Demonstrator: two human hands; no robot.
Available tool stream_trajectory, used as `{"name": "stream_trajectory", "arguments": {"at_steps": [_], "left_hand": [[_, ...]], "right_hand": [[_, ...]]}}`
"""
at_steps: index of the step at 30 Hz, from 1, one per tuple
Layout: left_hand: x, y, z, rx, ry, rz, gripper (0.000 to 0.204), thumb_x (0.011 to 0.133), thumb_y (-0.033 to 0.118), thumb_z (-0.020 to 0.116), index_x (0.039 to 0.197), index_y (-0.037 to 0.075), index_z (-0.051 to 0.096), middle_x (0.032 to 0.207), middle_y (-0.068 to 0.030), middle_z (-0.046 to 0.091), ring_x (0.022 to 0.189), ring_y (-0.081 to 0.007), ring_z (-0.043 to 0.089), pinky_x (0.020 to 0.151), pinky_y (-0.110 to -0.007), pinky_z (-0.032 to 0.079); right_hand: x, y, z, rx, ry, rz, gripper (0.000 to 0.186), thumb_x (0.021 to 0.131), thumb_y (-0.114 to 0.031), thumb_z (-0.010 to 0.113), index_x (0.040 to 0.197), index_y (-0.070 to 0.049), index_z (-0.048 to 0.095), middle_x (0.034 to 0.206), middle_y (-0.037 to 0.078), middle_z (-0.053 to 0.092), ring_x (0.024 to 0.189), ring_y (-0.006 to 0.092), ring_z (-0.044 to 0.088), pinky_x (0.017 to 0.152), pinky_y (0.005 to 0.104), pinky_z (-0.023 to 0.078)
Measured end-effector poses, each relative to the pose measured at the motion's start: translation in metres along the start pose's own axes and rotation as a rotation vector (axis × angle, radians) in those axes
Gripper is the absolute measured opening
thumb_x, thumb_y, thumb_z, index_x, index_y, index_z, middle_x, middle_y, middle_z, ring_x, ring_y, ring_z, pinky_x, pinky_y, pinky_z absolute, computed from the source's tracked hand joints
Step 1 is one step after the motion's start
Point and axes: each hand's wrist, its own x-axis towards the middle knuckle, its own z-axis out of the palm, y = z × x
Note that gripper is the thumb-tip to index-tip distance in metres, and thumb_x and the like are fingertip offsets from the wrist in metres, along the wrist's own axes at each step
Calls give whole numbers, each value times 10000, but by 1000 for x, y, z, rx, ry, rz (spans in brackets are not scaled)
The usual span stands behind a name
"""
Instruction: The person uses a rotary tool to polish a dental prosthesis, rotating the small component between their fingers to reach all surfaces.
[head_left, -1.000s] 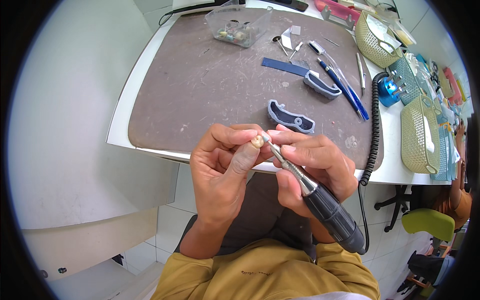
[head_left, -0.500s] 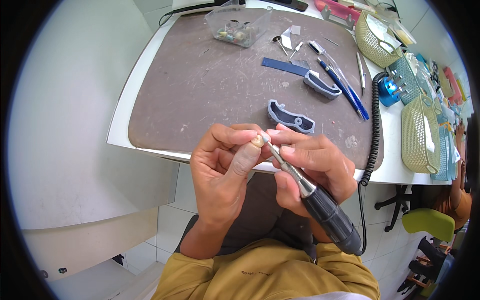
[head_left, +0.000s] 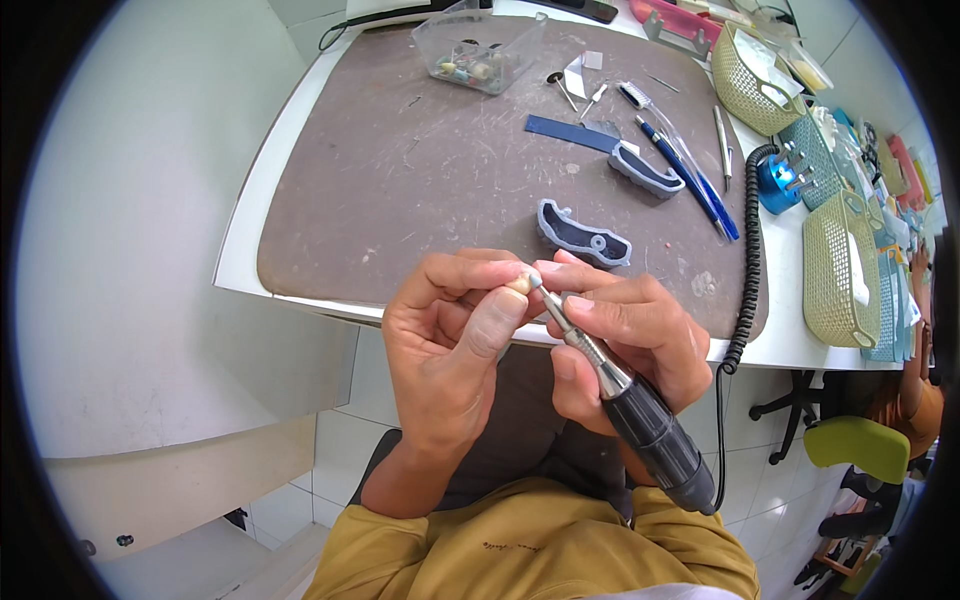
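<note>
Between the thumb and fingers of my left hand [head_left: 445, 345] is a small cream-coloured dental crown [head_left: 521, 283]. My right hand [head_left: 640, 335] grips a rotary handpiece [head_left: 655, 435] with a silver nose and a black body. Its pale blue-grey tip [head_left: 535, 281] meets the crown, or sits right against it; the exact contact is too small to tell. Both hands are close together at the table's front edge, fingertips nearly touching. Just beyond them lies a grey dental model piece [head_left: 583, 236], with a second model piece [head_left: 645, 172] farther back.
A clear box of small tool bits [head_left: 475, 65] stands at the back of the brown mat [head_left: 340, 190]. Blue pens [head_left: 690, 180], a brush and a blue strip [head_left: 570, 132] lie right of centre. The coiled cable [head_left: 748, 250], blue bur holder [head_left: 780, 180] and baskets [head_left: 840, 280] line the right.
The crown has turned slightly in my left fingers, and its hollow side shows less. My left thumb has shifted a little to the right. The handpiece has barely moved.
</note>
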Motion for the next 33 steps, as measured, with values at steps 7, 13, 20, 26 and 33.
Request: {"name": "stream_trajectory", "arguments": {"at_steps": [7,13,20,26,33], "left_hand": [[0,-3,-1,-16,-30,21,114,871,-57,606,981,-26,596,1015,-158,623,914,-177,643,826,-327,565],[0,-2,-1,-41,-32,10,114,868,-69,603,972,-24,597,1029,-162,615,909,-172,640,819,-315,562],[0,-2,-1,-40,-23,17,117,864,-78,604,965,-20,596,1030,-164,615,914,-172,641,822,-315,562],[0,-2,1,-41,-15,19,123,868,-93,588,968,-22,601,1043,-167,616,915,-172,642,824,-313,562],[-1,-3,-2,-35,-17,21,115,873,-89,583,966,-23,600,1043,-167,617,923,-182,645,834,-322,563]], "right_hand": [[-2,3,-2,-6,-32,-50,274,704,-42,792,917,26,635,825,185,689,870,310,705,815,430,571],[-1,2,-1,-1,-21,-33,264,713,-48,791,912,27,634,831,187,688,872,314,704,821,438,567],[0,2,0,-5,-14,-42,254,712,-51,794,900,21,638,825,159,690,866,310,705,824,430,567],[1,2,0,-7,-27,-45,244,734,-59,768,914,26,627,800,162,681,866,322,701,830,446,560],[0,3,0,-16,-5,-41,262,696,-28,783,908,20,637,812,170,692,852,300,708,812,419,572]]}}
